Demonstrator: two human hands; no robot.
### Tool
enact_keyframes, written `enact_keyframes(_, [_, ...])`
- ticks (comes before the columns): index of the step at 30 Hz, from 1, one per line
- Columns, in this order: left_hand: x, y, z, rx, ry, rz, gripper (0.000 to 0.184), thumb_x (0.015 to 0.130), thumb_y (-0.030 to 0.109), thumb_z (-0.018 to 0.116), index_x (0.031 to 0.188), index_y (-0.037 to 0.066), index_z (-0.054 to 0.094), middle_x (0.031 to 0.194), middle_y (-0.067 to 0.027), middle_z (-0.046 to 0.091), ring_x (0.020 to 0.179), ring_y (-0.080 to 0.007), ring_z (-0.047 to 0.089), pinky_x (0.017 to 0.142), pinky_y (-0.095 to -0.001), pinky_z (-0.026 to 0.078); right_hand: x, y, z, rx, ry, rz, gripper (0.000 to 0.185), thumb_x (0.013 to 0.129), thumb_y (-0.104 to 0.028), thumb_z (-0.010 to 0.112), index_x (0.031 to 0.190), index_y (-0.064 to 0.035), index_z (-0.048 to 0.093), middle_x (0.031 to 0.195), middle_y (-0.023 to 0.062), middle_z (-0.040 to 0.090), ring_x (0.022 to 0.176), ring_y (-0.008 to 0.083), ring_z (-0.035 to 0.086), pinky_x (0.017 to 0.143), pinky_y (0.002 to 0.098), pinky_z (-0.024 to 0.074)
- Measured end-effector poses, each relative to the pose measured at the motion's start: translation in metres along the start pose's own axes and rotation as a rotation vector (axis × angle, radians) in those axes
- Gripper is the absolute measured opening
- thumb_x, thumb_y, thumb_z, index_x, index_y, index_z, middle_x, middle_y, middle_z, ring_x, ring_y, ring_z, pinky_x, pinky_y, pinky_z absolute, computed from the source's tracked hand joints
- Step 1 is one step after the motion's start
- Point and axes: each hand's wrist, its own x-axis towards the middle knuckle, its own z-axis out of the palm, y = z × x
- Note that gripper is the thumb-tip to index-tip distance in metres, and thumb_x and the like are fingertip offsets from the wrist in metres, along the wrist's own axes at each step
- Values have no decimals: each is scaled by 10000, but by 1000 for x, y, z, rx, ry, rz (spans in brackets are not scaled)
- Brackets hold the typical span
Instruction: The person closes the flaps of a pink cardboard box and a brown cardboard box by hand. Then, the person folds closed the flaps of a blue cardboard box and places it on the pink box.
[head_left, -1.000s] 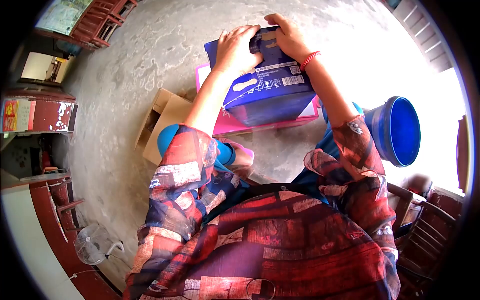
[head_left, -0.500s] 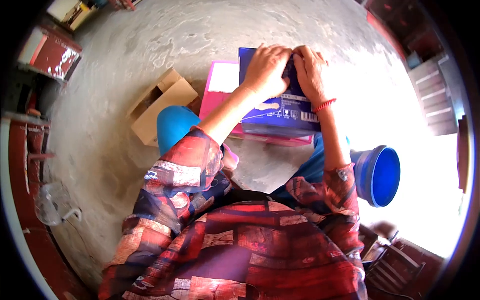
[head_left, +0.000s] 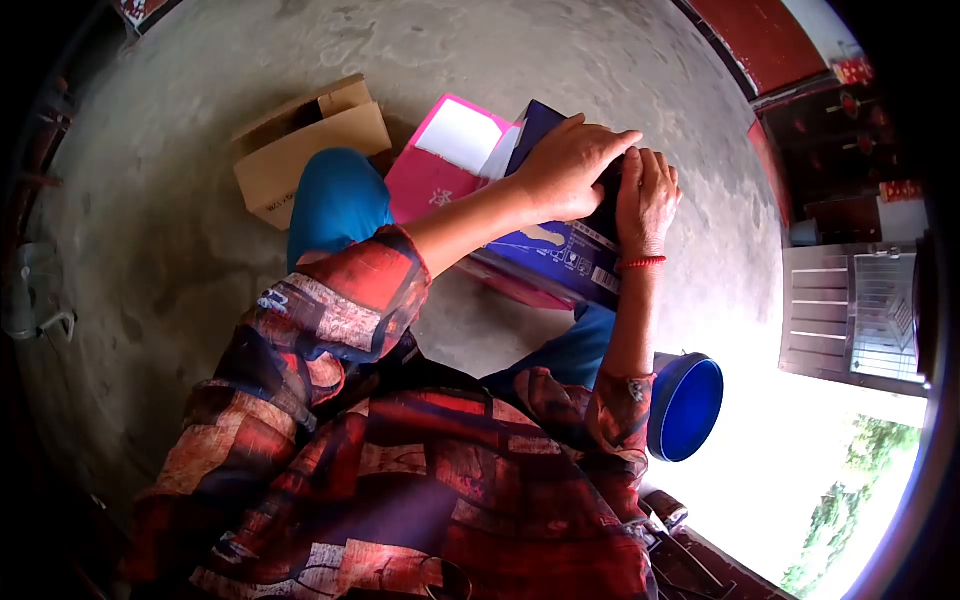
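Observation:
A dark blue cardboard box [head_left: 560, 253] with white print and a barcode lies on top of a pink box [head_left: 425, 185] between my knees. Over its upper face stretches my left hand [head_left: 568, 172], fingers apart, touching the box. My right hand [head_left: 648, 196], with a red bracelet at the wrist, has its fingers bent over the box's right edge, thumb beside them. The fingertips of this hand are partly hidden. Part of the blue box's top is covered by both hands and lies in dark shade.
An open brown carton [head_left: 315, 150] stands on the concrete floor [head_left: 200, 300], left of my left knee. A blue bucket [head_left: 686, 407] is by my right forearm. Red cabinets and a slatted wooden panel [head_left: 815, 310] line the right side, near a bright doorway.
The view has turned, so the boxes now appear tilted. My left hand has shifted across the blue box, its fingers now spread toward my right hand, which stays at the edge.

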Motion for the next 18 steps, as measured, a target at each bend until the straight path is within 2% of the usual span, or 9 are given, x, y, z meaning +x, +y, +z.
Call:
enact_keyframes(3, [-1,1,1,154,-53,36,549,636,69,632,1158,50,464,1100,-105,542,1074,-245,484,966,-381,307,3,1,-1,181,35,58,272,879,-265,426,804,-53,579,778,106,587,782,288,534,754,387,366])
enact_keyframes(7, [1,-2,4,164,-124,10,590,620,142,687,1162,94,460,1131,-80,521,1123,-242,452,994,-400,272,2,-8,-4,251,78,104,314,891,-269,403,819,-27,590,768,136,601,765,307,542,709,389,409])
enact_keyframes(9, [2,-3,5,165,-153,-7,593,611,165,703,1159,123,481,1144,-71,515,1142,-242,436,998,-409,261,3,-4,-4,261,55,154,386,902,-304,391,760,-5,590,723,145,593,742,311,538,686,384,418])
enact_keyframes(11, [5,-2,5,263,-237,-8,589,605,189,713,1153,136,504,1144,-70,515,1156,-242,423,1002,-408,251,4,-4,-7,281,-7,254,461,910,-345,381,689,12,571,662,145,568,699,299,524,670,380,409])
enact_keyframes(15, [18,1,4,319,-450,-99,656,606,267,730,1212,187,490,1240,-93,472,1208,-262,375,1012,-406,224,4,3,-6,345,-7,314,498,906,-380,392,654,16,559,639,145,550,649,278,509,646,382,401])
enact_keyframes(16, [26,6,-1,337,-586,-134,740,603,309,736,1269,215,427,1320,-111,394,1251,-273,313,1018,-463,210,5,4,-6,370,-17,345,500,900,-385,403,644,17,557,630,147,546,632,273,507,636,381,400])
enact_keyframes(17, [34,12,-5,335,-588,-135,740,603,309,736,1269,215,427,1320,-111,394,1251,-273,313,1018,-463,210,5,4,-6,393,-28,375,504,895,-389,414,634,17,556,620,150,543,615,269,504,626,380,400])
enact_keyframes(18, [40,21,-11,386,-700,-190,784,597,320,740,1291,222,390,1352,-110,344,1272,-272,275,1013,-502,203,4,5,-5,392,-34,378,504,895,-389,414,634,17,556,620,150,543,615,269,504,626,380,400])
